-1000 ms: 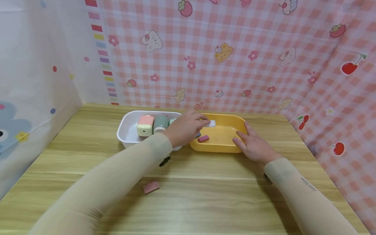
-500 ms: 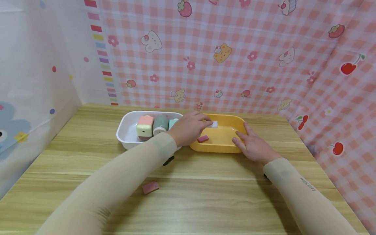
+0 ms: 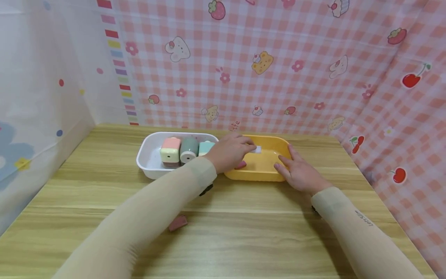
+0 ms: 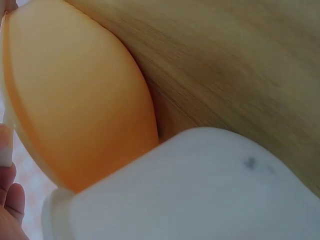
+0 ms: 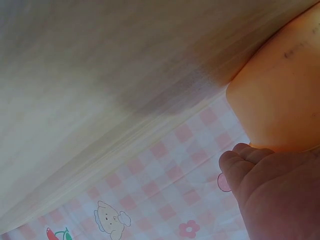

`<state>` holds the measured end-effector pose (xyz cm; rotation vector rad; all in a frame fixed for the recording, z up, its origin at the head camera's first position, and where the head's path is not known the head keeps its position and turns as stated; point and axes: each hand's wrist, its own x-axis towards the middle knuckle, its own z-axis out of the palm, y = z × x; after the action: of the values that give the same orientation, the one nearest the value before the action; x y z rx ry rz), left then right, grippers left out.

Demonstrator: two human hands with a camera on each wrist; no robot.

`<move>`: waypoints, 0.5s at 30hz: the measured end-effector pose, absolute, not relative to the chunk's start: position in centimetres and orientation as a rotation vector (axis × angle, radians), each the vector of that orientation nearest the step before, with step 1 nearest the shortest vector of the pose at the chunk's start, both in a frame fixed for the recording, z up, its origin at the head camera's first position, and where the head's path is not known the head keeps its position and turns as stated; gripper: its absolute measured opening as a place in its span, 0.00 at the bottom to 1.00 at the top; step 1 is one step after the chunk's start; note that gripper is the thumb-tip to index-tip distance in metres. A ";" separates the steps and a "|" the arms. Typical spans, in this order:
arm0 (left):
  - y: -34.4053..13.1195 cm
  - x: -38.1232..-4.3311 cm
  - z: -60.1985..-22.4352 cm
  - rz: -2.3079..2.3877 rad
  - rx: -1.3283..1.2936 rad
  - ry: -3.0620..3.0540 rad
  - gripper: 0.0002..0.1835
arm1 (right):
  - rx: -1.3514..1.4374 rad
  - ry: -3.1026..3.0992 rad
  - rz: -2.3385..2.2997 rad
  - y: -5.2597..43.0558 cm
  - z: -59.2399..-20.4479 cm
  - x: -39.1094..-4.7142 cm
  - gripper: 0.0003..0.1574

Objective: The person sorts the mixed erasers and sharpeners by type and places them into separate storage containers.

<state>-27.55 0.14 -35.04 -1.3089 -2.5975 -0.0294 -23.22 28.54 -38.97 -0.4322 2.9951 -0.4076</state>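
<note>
My left hand (image 3: 231, 151) pinches a small white eraser (image 3: 258, 149) by one end, over the left part of the yellow tray (image 3: 256, 176). In the left wrist view its fingers and the eraser (image 4: 6, 156) show only at the left edge, above the tray rim. A dark pink eraser (image 3: 241, 165) lies in the tray, partly covered by the left hand. My right hand (image 3: 303, 174) rests on the tray's right end, fingers spread over the rim, some inside and some outside. Another pink eraser (image 3: 178, 223) lies on the table, partly behind the left sleeve.
Left of the yellow tray stands a white tray (image 3: 148, 155), close against it. In it are a pink-and-cream pencil sharpener (image 3: 170, 151), a grey-green one (image 3: 189, 149) and a mint one (image 3: 206, 147). A checked cloth (image 3: 265, 85) hangs behind the wooden table (image 3: 251, 232).
My left hand has moved a little to the right with the white eraser, uncovering more of the mint sharpener and covering part of the pink eraser. The right hand stays on the rim.
</note>
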 end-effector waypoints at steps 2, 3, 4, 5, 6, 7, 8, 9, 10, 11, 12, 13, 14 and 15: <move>0.4 -27.6 -35.0 -0.013 -1.322 -2.596 0.31 | -0.433 2.994 -0.404 28.5 -39.0 -23.2 0.47; 0.5 -27.6 -35.0 0.000 -1.328 -2.590 0.31 | -0.436 2.995 -0.402 28.5 -39.0 -23.2 0.47; 0.7 -27.7 -35.1 0.018 -1.331 -2.579 0.30 | -0.439 2.994 -0.400 28.5 -38.9 -23.2 0.47; 0.8 -27.8 -35.2 0.025 -1.331 -2.578 0.30 | -0.441 2.993 -0.399 28.5 -38.9 -23.2 0.47; 0.9 -27.8 -35.3 0.030 -1.331 -2.579 0.30 | -0.442 2.991 -0.399 28.5 -38.9 -23.2 0.47; 1.0 -27.9 -35.4 0.035 -1.331 -2.582 0.30 | -0.443 2.990 -0.401 28.5 -38.9 -23.2 0.47; 1.0 -27.9 -35.4 0.036 -1.328 -2.593 0.29 | -0.446 2.989 -0.401 28.6 -38.9 -23.2 0.47; 1.1 -28.0 -35.6 0.031 -1.325 -2.604 0.29 | -0.447 2.989 -0.404 28.6 -38.9 -23.2 0.47; 1.2 -28.0 -35.6 0.023 -1.322 -2.618 0.29 | -0.447 2.989 -0.406 28.6 -39.0 -23.2 0.47; 1.2 -27.9 -35.7 0.014 -1.320 -2.632 0.28 | -0.449 2.990 -0.408 28.6 -39.0 -23.2 0.47; 1.3 -27.9 -35.7 0.016 -1.320 -2.641 0.28 | -0.450 2.992 -0.408 28.6 -39.0 -23.2 0.47; 1.3 -27.9 -35.8 0.017 -1.319 -2.648 0.28 | -0.452 2.994 -0.407 28.6 -39.0 -23.2 0.47; 1.4 -27.9 -35.9 0.014 -1.319 -2.654 0.28 | -0.452 2.995 -0.407 28.7 -39.0 -23.2 0.48; 1.4 -28.0 -36.0 0.016 -1.318 -2.656 0.28 | -0.454 2.997 -0.407 28.7 -39.1 -23.3 0.48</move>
<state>-27.96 1.40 -35.96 -1.3183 -2.6557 0.0161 -23.26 28.68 -39.05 -0.4535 2.9974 -0.4068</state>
